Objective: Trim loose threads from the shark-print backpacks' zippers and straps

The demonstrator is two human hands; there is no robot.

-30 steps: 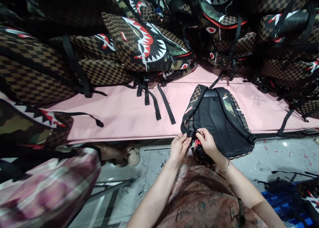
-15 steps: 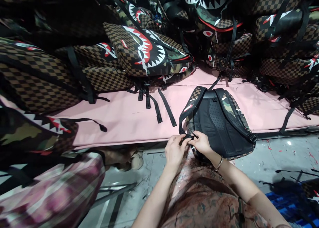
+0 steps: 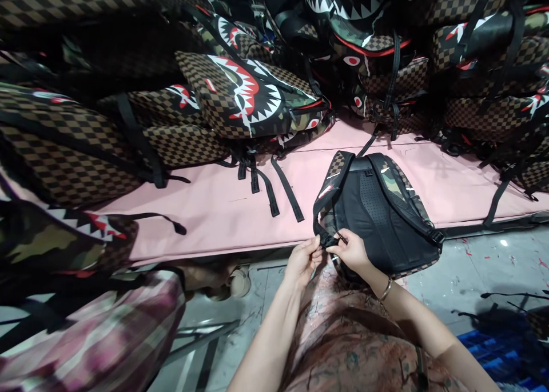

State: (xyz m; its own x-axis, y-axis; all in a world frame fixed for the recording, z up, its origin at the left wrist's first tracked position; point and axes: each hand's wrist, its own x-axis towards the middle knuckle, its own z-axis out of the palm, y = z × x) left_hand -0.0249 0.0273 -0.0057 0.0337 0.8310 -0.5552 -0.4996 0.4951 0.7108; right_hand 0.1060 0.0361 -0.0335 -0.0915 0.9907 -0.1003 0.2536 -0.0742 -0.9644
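A backpack lies with its black padded back panel facing up, at the front edge of the pink-covered table. Its left shoulder strap runs down toward me, ending in a black buckle. My left hand is closed, pinching the strap at the buckle's left side. On the other side my right hand is closed too, its fingertips against the buckle end. A small dark pointed tool shows between the right fingers; its exact kind is hard to make out.
Checkered and camouflage backpacks with shark-mouth prints are piled along the back and left of the pink table. Loose black straps hang over it. At lower left is a person in a plaid garment. Blue material lies at lower right.
The strap end and buckle are now more exposed between my hands. My right hand has shifted slightly right, and the tool's pointed tip has turned. The view has tilted a little.
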